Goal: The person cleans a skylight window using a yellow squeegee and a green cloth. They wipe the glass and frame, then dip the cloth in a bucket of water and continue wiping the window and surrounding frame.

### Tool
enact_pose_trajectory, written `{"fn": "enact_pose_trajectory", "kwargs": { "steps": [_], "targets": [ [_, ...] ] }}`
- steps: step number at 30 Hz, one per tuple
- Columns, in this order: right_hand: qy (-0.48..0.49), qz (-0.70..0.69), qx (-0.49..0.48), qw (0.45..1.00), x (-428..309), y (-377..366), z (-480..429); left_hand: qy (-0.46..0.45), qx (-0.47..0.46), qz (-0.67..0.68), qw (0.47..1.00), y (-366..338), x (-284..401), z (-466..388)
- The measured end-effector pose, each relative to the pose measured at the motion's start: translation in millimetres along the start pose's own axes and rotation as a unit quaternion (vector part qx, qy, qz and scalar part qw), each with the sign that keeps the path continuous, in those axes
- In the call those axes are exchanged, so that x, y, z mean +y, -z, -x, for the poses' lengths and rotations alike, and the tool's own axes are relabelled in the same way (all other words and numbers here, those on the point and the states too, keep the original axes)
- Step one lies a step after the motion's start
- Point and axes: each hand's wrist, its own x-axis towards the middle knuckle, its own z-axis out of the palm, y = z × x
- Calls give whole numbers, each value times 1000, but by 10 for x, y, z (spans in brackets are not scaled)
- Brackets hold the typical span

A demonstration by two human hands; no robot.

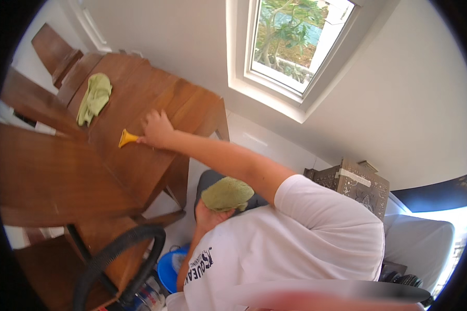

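Note:
My right hand (157,128) reaches out over the brown wooden table (140,85). Its fingers close round the narrow end of a yellow scraper-like tool (127,137), whose flared end points away from the hand; the rest is hidden by the hand. A folded green cloth (227,193) rests in my left hand (211,217), held close to my body above my lap. Beyond my right hand, another green cloth (95,97) lies crumpled on the tabletop.
Wooden chairs (54,50) stand along the table's far side. A black corrugated hose (120,241) arches at the lower left, near a blue bucket (167,270) on the floor. A carved dark cabinet (364,190) stands by the wall, behind my right arm. A window (288,42) opens above.

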Motion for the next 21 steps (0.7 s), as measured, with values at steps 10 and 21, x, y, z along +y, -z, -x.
{"fn": "enact_pose_trajectory", "kwargs": {
  "steps": [10, 21],
  "targets": [
    [-158, -414, 30, 896, 1796, 1094, 887, -92, -49, -292, 951, -802, 483, -1060],
    [-366, -501, 250, 743, 3078, 2347, 1183, -293, -256, -777, 495, -2349, 755, -3302]
  ]
}}
